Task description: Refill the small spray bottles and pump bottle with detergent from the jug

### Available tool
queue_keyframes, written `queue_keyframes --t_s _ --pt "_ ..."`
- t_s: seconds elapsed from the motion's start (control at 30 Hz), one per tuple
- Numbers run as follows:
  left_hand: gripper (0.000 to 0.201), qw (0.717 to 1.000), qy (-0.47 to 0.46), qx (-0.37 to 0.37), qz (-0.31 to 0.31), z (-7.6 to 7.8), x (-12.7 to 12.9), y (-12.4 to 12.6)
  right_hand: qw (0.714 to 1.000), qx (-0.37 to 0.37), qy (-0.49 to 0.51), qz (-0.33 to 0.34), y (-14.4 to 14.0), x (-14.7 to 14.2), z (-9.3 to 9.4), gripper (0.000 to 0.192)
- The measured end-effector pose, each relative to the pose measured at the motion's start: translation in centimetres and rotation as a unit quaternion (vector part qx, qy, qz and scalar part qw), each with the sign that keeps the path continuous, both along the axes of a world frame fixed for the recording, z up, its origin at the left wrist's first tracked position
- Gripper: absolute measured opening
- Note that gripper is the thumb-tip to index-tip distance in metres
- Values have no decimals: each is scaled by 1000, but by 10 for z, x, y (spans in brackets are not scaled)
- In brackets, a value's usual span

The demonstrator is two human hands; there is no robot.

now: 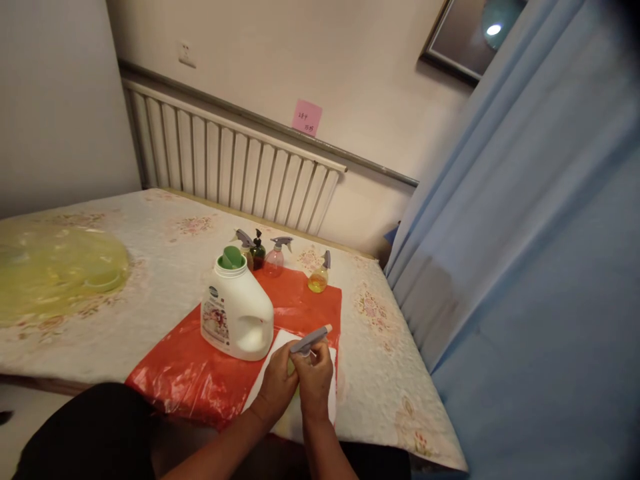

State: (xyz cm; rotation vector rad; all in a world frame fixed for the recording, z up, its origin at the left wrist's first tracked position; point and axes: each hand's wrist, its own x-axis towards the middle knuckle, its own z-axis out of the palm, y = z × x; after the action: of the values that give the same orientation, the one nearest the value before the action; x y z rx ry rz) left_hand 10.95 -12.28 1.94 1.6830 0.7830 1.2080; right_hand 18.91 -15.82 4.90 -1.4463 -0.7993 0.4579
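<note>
A small spray bottle with a grey trigger head (309, 340) is between my two hands, tilted, its pale nozzle tip pointing up and right. My left hand (276, 381) is wrapped round the bottle's yellowish body, which is mostly hidden by the fingers. Around the neck just under the head, the fingers of my right hand (316, 381) are closed. Beneath both hands lies a white sheet (265, 380) on a red plastic bag (190, 380). Just left of my hands stands a large white jug (235, 313) with a green funnel-like piece (232, 257) in its mouth.
Behind the jug stand a dark green pump bottle (258, 252), a pink spray bottle (275, 260) and another grey-headed sprayer (244, 241). A spray bottle with yellow liquid (318, 283) is farther right. A yellow plastic bag (55, 267) lies left; a blue curtain (525, 267) hangs right.
</note>
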Motion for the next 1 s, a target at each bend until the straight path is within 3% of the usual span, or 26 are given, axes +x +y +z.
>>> queue_keyframes --t_s 0.1,0.27,0.33,0.43,0.63,0.7,0.77,0.9,1.0 --pt "27 1000 4 3 1 0 -1 3 1000 -2 -3 -10 0 0 2 21" --pt "25 1000 16 3 14 -4 -2 6 988 12 -41 148 -6 17 7 26" --pt "26 1000 19 5 18 -5 -1 5 985 -3 -57 165 -8 23 8 23" --pt "24 999 21 7 29 -7 0 3 989 -14 -53 137 -8 21 6 18" --pt "22 999 21 11 41 -7 1 2 999 -20 -26 -31 0 -2 -3 20" --pt "23 999 21 10 48 -7 1 3 998 -28 -26 -52 2 -5 -3 23" --pt "24 998 21 10 53 -7 0 4 999 -27 -25 -24 1 -3 -1 24" --pt "26 998 24 14 58 -10 -1 5 993 10 -48 103 -3 11 2 24" --pt "26 997 28 13 67 -12 0 5 989 14 -73 125 -6 16 0 16"
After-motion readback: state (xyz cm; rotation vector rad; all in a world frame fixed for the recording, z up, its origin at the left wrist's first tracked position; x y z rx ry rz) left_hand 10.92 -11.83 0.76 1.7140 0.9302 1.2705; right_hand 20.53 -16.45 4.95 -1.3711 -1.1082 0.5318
